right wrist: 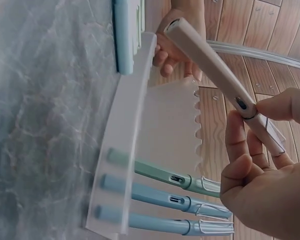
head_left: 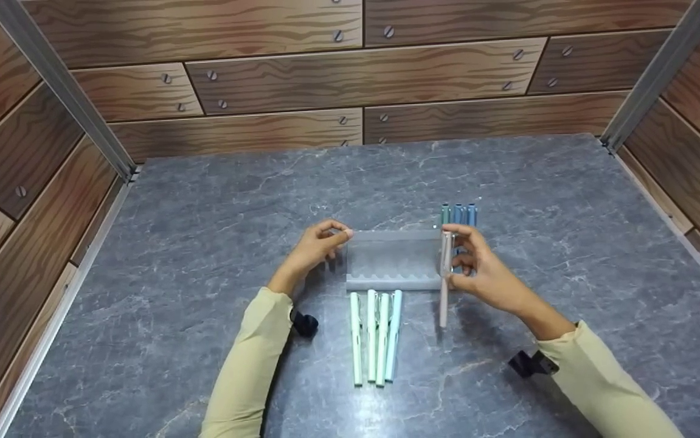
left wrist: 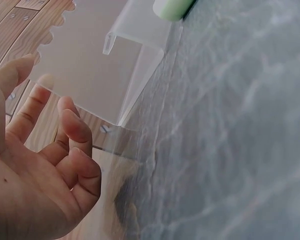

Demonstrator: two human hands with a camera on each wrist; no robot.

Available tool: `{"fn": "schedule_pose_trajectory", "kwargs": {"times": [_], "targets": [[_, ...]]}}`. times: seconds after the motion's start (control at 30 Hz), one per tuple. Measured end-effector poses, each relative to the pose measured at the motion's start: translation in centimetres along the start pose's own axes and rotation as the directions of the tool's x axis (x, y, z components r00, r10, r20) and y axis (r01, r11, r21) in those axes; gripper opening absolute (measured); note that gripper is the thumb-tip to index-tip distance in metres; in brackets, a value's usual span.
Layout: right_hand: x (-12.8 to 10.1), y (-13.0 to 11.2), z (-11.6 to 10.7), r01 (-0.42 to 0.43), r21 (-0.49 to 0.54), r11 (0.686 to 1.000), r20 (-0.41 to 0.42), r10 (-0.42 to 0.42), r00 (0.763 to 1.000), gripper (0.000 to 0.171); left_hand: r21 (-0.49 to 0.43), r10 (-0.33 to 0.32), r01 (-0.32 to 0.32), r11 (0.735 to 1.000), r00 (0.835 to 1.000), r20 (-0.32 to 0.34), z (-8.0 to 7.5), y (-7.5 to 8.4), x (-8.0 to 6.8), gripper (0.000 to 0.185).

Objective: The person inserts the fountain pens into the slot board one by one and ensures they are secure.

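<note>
A clear acrylic pen rack [head_left: 392, 261] [left wrist: 100, 65] [right wrist: 127, 130] stands mid-table. My left hand [head_left: 342, 232] [left wrist: 30, 80] pinches its top left corner between thumb and forefinger. My right hand [head_left: 452, 258] [right wrist: 255, 130] grips a beige pen [head_left: 445, 274] [right wrist: 215, 70], held nearly upright at the rack's right end, above the table. Three pens [head_left: 459, 214] [right wrist: 175, 200], one green and two blue, lie in the rack's rightmost slots. Several pale green and light blue pens [head_left: 374, 334] [right wrist: 126, 35] lie side by side on the table in front of the rack.
The grey marble-patterned tabletop [head_left: 204, 243] is enclosed by wood-patterned walls [head_left: 356, 79] at the back and both sides, with metal corner posts [head_left: 58, 85]. Black wrist mounts [head_left: 304, 322] sit on both beige sleeves.
</note>
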State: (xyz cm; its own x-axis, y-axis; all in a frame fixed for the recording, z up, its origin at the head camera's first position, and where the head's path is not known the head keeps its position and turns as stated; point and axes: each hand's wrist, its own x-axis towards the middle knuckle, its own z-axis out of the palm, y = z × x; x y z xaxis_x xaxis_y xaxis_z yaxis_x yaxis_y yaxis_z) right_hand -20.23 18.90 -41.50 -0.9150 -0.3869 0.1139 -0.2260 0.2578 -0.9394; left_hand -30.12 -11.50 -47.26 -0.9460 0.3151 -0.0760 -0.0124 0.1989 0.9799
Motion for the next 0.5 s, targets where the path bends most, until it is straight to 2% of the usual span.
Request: {"fn": "schedule_pose_trajectory", "kwargs": {"times": [0.33, 0.5], "targets": [[0.7, 0.2, -0.2, 0.038, -0.12, 0.992, -0.048, -0.044, 0.998, 0.071, -0.004, 0.015, -0.015, 1.0, 1.0, 0.002, 0.1, -0.1, 0.0, 0.017], [1.2, 0.4, -0.3, 0.088, -0.122, 0.989, -0.084, -0.098, 0.992, 0.071, 0.018, 0.009, -0.01, 1.0, 1.0, 0.011, -0.1, -0.1, 0.1, 0.02]]}}
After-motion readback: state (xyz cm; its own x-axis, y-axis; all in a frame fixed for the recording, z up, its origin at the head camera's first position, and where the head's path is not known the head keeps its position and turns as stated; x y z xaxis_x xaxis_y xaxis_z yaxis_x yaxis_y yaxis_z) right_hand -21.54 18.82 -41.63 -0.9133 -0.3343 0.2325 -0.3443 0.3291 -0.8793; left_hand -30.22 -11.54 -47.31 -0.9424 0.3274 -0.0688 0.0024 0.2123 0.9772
